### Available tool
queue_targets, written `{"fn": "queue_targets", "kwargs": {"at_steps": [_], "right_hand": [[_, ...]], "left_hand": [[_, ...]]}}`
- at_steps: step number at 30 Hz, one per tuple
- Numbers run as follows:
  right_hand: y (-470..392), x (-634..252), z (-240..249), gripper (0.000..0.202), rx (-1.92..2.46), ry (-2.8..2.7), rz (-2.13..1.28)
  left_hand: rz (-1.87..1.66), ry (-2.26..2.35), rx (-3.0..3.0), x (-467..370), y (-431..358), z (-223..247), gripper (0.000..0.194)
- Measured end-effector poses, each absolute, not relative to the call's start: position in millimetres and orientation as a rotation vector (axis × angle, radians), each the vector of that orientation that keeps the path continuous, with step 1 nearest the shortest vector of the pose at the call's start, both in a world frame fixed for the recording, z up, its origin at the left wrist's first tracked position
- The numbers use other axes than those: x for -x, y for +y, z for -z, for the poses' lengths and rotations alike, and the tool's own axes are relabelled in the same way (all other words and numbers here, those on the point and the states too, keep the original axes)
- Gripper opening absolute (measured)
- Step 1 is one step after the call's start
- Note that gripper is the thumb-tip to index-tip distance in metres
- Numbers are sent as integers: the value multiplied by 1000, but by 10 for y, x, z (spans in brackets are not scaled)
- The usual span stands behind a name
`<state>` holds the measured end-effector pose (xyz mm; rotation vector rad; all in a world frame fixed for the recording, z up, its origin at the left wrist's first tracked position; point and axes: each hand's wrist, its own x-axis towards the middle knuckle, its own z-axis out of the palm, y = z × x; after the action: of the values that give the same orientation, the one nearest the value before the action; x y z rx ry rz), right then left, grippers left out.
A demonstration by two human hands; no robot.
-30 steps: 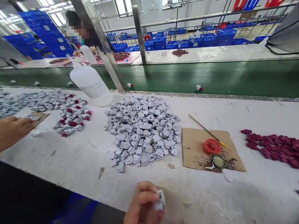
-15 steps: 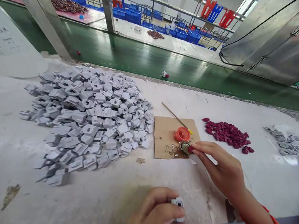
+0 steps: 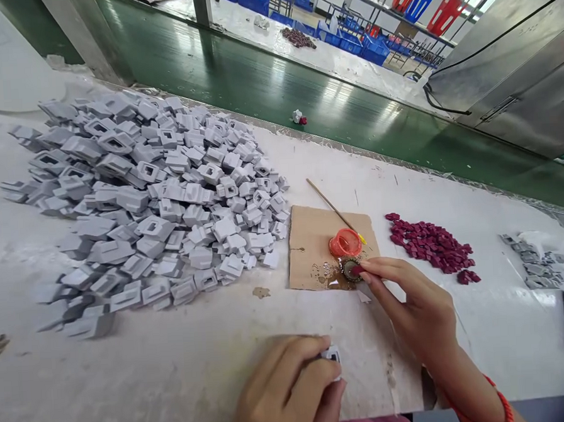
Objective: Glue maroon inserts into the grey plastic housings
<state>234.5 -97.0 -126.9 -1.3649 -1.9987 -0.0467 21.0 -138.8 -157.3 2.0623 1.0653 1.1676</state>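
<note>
Right hand point(image 3: 416, 301), pinching a maroon piece point(image 3: 356, 270), has reached the cap point(image 3: 348, 271), so dipping appears underway; left hand point(image 3: 289, 387) grips a grey block point(image 3: 335, 358).

Left of centre, matt, plastic-looking grey pieces point(image 3: 181, 194); at right, dull maroon pieces point(image 3: 430, 246), plastic-looking too. At centre, brown cardboard point(image 3: 306, 225) (wet and glossy along its lower edge) bears a shiny red plastic cup point(image 3: 344, 250). The stick point(image 3: 331, 205) there looks wooden. Across the top, a smooth, gleaming green belt point(image 3: 352, 103); upper right, a metal cabinet point(image 3: 520, 72).
</note>
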Motion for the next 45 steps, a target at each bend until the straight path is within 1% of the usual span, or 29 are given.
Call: {"fn": "queue_targets", "kwargs": {"at_steps": [2, 6, 12, 15, 18, 20, 22, 25, 31, 36, 38, 42, 45], "right_hand": [[-965, -2342, 1274, 21, 1360, -1992, 46], [-957, -2346, 1275, 23, 1361, -1987, 31], [-1008, -2361, 1256, 26, 1352, -1961, -4], [-1127, -2322, 1233, 30, 1344, -1870, -134], [-1284, -2216, 1191, 36, 1249, -1799, -362], [-1364, -2124, 1159, 35, 1150, -1837, -470], [-1404, -2040, 1136, 30, 1078, -1887, -506], [-1405, -1966, 1134, 28, 1066, -1920, -506], [-1382, -1944, 1206, 26, 1077, -1926, -566], [-1392, -1965, 1244, 27, 1051, -1924, -610], [-1398, -2011, 1239, 27, 1040, -2032, -587], [-1400, -2117, 1213, 20, 973, -2332, -471], [-1392, -2122, 1201, 19, 955, -2359, -428]], "left_hand": [[-1148, 1058, -2122, -206, -1370, 1570, 18], [-1118, 1040, -2244, -173, -1309, 1590, 33], [-983, 1094, -2304, -115, -1284, 1578, 29], [-988, 1152, -2197, -100, -1302, 1564, 26], [-956, 1177, -2143, -86, -1322, 1573, 25], [-917, 1179, -2128, -74, -1336, 1588, 28], [-907, 1174, -2136, -64, -1352, 1607, 30], [-911, 1160, -2168, -62, -1377, 1633, 34], [-921, 1176, -2096, -89, -1390, 1657, 30], [-925, 1161, -2096, -96, -1397, 1661, 32], [-911, 1147, -2094, -95, -1404, 1658, 34], [-917, 1134, -2106, -84, -1407, 1650, 34], [-914, 1143, -2120, -70, -1404, 1656, 32]]}}
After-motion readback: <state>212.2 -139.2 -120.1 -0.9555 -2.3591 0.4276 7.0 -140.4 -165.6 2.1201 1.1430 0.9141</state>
